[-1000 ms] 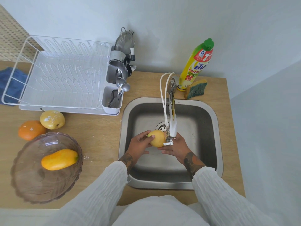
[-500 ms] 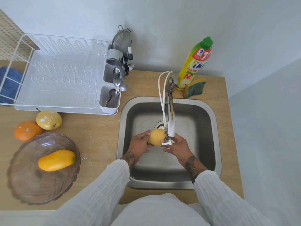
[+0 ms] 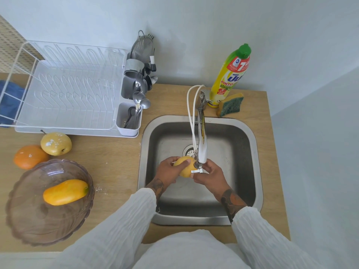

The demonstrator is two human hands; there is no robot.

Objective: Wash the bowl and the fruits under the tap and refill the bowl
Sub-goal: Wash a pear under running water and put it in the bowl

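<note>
Both hands over sink [image 3: 250,136]: left hand [image 3: 167,171] curled round yellow fruit [image 3: 184,167] under tap [image 3: 202,148]; right hand [image 3: 210,174] pinches tap lever. Bowl [image 3: 23,216] with mango [image 3: 65,192] left on counter [image 3: 116,164].

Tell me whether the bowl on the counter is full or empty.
Neither: the bowl holds one mango. The orange and the apple lie outside it on the counter.

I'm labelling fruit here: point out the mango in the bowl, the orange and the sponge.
mango [image 3: 65,192], head view, middle of its skin.
orange [image 3: 29,156], head view, its top.
sponge [image 3: 230,106], head view, green scouring face.
</note>
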